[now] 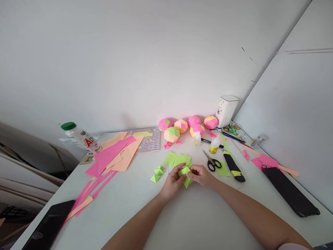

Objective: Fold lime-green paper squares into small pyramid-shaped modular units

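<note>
Between my two hands is a folded green paper piece (186, 182), pinched from both sides over the middle of the table. My left hand (173, 178) grips its left side, with the index finger along the top and the thumb below. My right hand (200, 175) is closed on its right side. Just behind my fingers lie flat green paper squares (179, 159). Left of my left hand sit small folded green pieces (157, 173). To the right are black-handled scissors (212, 163), partly spread, beside another green square (223, 169).
Several multicoloured paper balls (171, 134) stand by the wall. Glue bottles (214, 145), a marker (208, 141) and a yellow-black cutter (234, 166) lie right. Pink and orange sheets (111, 156), a white bottle (82, 139) and a dark phone (48, 227) are left; a black case (290, 191) lies far right.
</note>
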{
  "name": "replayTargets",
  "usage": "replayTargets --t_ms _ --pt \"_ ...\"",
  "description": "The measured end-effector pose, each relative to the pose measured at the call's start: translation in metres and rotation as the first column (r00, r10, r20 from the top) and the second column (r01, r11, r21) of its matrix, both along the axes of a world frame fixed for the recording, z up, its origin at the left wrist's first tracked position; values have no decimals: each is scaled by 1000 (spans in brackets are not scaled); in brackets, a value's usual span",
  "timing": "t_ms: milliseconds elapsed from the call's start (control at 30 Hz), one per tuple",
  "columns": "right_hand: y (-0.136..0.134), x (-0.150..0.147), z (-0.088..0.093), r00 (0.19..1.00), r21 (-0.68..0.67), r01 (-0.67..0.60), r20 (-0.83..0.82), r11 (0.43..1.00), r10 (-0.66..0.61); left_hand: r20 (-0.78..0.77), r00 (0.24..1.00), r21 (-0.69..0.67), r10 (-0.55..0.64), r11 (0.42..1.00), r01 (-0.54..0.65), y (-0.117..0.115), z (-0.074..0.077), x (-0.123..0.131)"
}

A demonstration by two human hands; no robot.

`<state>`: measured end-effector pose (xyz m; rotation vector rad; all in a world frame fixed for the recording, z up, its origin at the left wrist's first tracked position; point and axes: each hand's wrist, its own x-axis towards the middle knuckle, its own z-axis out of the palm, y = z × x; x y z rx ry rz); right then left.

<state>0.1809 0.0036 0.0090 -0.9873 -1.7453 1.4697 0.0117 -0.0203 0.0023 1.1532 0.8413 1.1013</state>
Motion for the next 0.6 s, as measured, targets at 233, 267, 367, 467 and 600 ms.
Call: replayTargets --t_ms 233,267,367,467,600 --pt "1 0 -1 999 24 -2 37 1000 1 -10 1000 50 -8 999 8 -5 6 1" --pt "2 0 0 999 16 -6 35 1000 5 -26 1000 71 -10 997 12 -5 4 0" --pt "2 1 0 1000 -16 -14 28 1000 14 -108 994 158 -1 987 18 -4 -1 -1" --pt "2 1 -2 1000 4 4 23 1000 -4 -165 986 245 8 969 34 -2 -3 -2" --pt "1 0 -4 1000 65 16 -6 998 -16 -113 994 173 1 985 19 0 0 -2"
